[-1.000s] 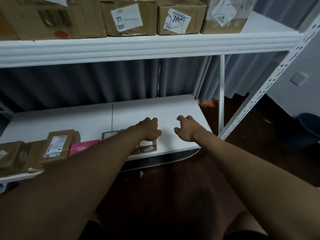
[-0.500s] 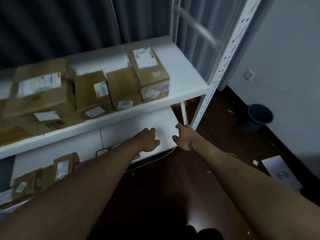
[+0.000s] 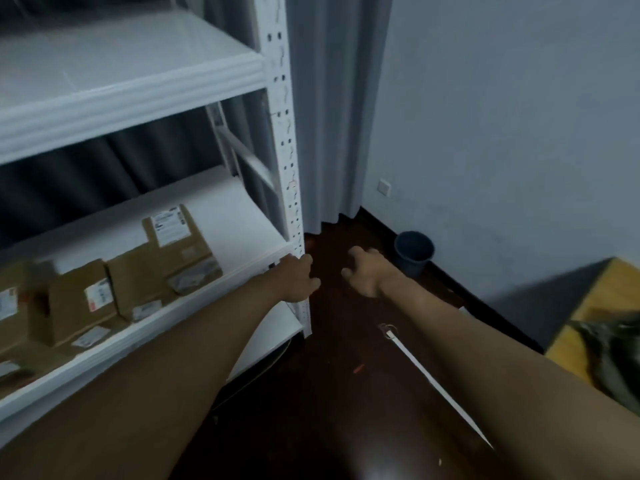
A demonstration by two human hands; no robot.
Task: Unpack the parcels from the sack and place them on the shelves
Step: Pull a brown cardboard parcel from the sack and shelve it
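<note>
Fingers loose and empty on both the left hand (image 3: 297,278) and right hand (image 3: 367,271), mid-frame; blurred cardboard parcels (image 3: 162,258) cut off lower left, labels unreadable.

Single head-worn, wide-angle view, looking forward and down from standing height. The camera faces the right-hand end of a white shelving unit (image 3: 277,140), whose perforated upright runs down the centre-left of the frame; straight edges bow from lens distortion. Both forearms enter from the lower corners and reach away from the lens, so the hands, left (image 3: 294,280) and right (image 3: 367,271), lie near mid-frame. The shelves fill the left half at close range; the dark floor (image 3: 346,393), a wall and a distant bin (image 3: 414,251) fill the right. No second view is supplied.
</note>
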